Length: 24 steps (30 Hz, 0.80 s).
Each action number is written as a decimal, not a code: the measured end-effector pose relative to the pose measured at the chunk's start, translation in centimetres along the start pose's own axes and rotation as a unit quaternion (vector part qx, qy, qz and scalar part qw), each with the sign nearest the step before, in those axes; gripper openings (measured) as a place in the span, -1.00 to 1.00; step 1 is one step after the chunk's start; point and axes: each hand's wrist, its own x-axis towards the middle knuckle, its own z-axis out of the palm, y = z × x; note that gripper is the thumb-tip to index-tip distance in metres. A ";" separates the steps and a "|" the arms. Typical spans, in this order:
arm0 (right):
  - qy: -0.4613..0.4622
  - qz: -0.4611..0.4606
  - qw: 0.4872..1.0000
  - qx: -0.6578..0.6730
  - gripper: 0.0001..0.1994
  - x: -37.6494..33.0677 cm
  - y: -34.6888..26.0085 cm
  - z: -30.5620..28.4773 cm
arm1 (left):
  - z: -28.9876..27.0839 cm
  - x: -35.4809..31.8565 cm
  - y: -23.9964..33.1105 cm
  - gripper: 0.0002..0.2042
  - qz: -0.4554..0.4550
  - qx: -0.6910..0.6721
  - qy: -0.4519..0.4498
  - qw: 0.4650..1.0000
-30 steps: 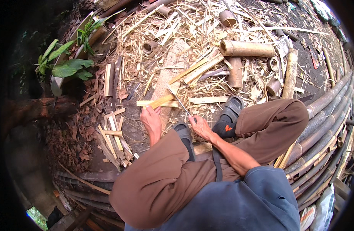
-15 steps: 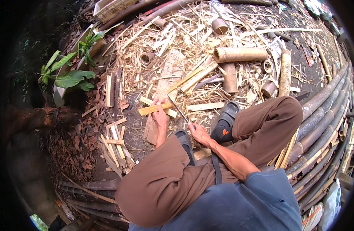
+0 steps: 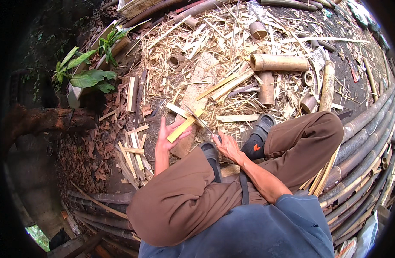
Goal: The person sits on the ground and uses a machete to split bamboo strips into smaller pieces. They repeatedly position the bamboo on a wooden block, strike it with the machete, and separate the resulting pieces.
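In my right hand [image 3: 228, 146] is a knife [image 3: 200, 120], gripped by its dark handle, the blade angled up and left. That blade crosses the upper part of a pale yellow bamboo strip [image 3: 179, 130]; whether it has cut in cannot be seen. My left hand [image 3: 165, 138] is open under the strip's lower end, thumb apart and fingers stretched out behind it. Below and beyond them lies a flat wooden board [image 3: 197, 86] on the ground. Another split bamboo piece [image 3: 177, 110] rests across the board just past the blade.
Shavings [image 3: 163, 69] litter the ground ahead, among cut bamboo tubes [image 3: 279, 63]. Split strips [image 3: 135, 151] are heaped left of my knee. Long bamboo poles [image 3: 356, 146] curve along the right side. A leafy plant [image 3: 92, 78] stands at the far left.
My left hand has loosened from around the strip and spread its fingers. The strip has turned to a steeper slant, and the knife blade now crosses it. The view has shifted slightly.
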 end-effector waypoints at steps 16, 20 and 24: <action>-0.038 -0.027 0.995 0.086 -0.52 -1.5 -3.1 0.1 | 4.7 -1.5 -4.3 -0.58 0.336 0.275 0.267 0.860; -0.057 0.029 0.996 0.064 -0.48 1.4 0.8 -0.6 | 5.9 -0.7 -4.4 -0.58 0.340 0.257 0.261 0.866; -0.050 -0.010 0.992 0.117 -0.51 -1.1 -2.0 -0.7 | 7.9 -1.4 -3.9 -0.58 0.339 0.288 0.251 0.860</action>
